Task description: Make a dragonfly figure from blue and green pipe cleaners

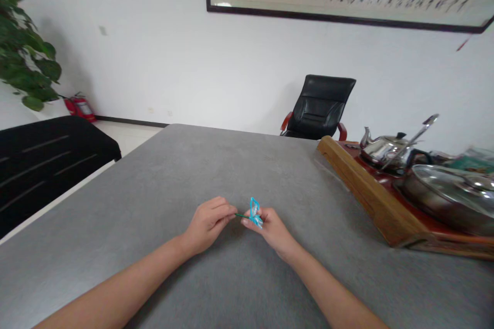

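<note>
A small craft flower with bright blue loops and whitish, shiny parts sits on a thin green stem. The stem's far end is pinched between the thumb and fingers of my left hand, which hide its tip. My right hand is closed around the flower's base, its thumb and forefinger beside the blue loops. Both hands are just above the grey table, close together, with the stem running almost level between them.
A wooden tea tray stands on the right, carrying a steel kettle and a glass-lidded pot. Behind the table is a black chair. A black-covered piece of furniture and a leafy plant are at left.
</note>
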